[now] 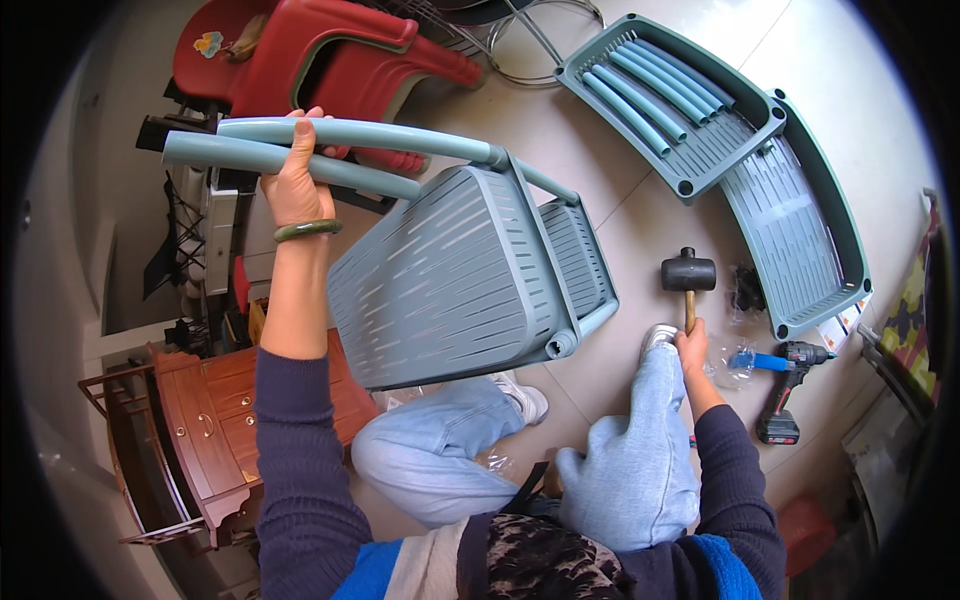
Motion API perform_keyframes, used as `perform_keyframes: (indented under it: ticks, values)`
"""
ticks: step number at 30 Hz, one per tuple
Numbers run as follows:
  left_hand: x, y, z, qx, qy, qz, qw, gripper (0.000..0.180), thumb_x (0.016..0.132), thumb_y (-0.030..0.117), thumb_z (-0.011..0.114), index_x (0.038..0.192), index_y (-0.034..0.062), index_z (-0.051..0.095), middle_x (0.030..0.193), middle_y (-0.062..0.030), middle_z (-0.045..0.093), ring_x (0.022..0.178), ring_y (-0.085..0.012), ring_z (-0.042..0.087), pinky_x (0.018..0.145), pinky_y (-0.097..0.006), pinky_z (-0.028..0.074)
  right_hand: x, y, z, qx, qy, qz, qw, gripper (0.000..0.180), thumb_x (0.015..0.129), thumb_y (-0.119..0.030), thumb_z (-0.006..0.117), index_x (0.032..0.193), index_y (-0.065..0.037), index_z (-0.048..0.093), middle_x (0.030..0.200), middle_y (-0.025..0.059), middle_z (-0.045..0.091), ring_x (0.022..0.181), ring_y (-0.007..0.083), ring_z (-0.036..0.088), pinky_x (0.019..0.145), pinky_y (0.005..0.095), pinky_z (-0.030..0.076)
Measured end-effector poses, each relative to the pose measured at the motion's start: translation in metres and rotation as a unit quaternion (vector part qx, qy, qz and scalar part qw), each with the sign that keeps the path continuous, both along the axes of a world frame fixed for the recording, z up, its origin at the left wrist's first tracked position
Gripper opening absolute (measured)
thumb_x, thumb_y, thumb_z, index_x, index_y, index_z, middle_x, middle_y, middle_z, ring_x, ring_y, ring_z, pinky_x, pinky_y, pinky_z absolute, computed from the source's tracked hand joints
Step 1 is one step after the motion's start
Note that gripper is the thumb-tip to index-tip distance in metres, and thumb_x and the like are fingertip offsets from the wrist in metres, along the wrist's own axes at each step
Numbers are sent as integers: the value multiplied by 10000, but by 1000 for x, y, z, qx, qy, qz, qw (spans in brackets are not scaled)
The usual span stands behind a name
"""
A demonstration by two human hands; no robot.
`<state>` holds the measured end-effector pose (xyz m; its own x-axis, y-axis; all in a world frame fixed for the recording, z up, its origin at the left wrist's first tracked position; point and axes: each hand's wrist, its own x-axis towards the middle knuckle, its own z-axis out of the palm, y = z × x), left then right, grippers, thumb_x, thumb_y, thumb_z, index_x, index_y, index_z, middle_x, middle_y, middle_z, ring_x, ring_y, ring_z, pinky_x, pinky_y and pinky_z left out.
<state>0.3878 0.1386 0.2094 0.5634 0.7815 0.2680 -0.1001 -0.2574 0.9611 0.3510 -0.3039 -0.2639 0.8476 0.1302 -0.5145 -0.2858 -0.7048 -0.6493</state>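
My left hand (297, 180) is raised at the upper left, closed around the blue-green tubes of a partly assembled rack. Its fingers are partly hidden behind the upper tube (390, 134); the lower tube (235, 157) runs across my palm. Both tubes extend from the slatted shelf basket (440, 270), which is tilted on its side before me, with a second basket tier (577, 255) beyond it. Low on the right, beside my shoe, my right hand (691, 345) grips the wooden handle of a black-headed mallet (688, 273), its head pointing away from me.
Far right, loose blue-green tubes (660, 85) lie in a basket (700, 175), overlapping another basket (790, 240). A cordless drill (787, 390) and plastic wrapping (728, 360) lie at right. Red stools (330, 50) stand far left; a wooden cabinet (225, 420) is at left.
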Motion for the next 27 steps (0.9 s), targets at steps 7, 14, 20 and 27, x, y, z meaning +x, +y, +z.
perform_keyframes:
  ticks: [7, 14, 20, 27]
  values:
    - [2, 4, -2, 74, 49, -140, 986, 385, 839, 142, 724, 1138, -24, 546, 1036, -181, 659, 949, -248, 648, 767, -319, 523, 1, 5, 10, -17, 12, 8, 1000, 304, 765, -122, 571, 1032, -26, 460, 854, 302, 611, 841, 483, 587, 770, 512, 451]
    - [32, -28, 18, 247, 111, -270, 924, 384, 870, 207, 686, 1178, 13, 565, 1062, -167, 668, 1015, -271, 653, 749, -328, 543, 1, 1, 4, -18, 8, 9, 1000, 299, 768, -130, 571, 1026, -28, 459, 843, 304, 614, 836, 484, 592, 765, 518, 454]
    - [52, -21, 26, 242, 116, -372, 889, 335, 876, 100, 662, 1182, 12, 557, 1082, -150, 654, 1040, -275, 637, 935, -397, 516, 5, 0, 8, -20, -5, 15, 1000, 288, 779, -167, 573, 1008, -21, 478, 851, 300, 620, 836, 478, 598, 762, 517, 460]
    - [47, -29, 14, 214, 36, -342, 914, 282, 825, 10, 698, 1096, 11, 619, 1006, -96, 682, 944, -181, 659, 851, -321, 550, 11, -24, 72, -7, -27, 40, 999, 274, 804, -262, 606, 831, 7, 559, 757, 254, 621, 731, 434, 603, 696, 480, 472]
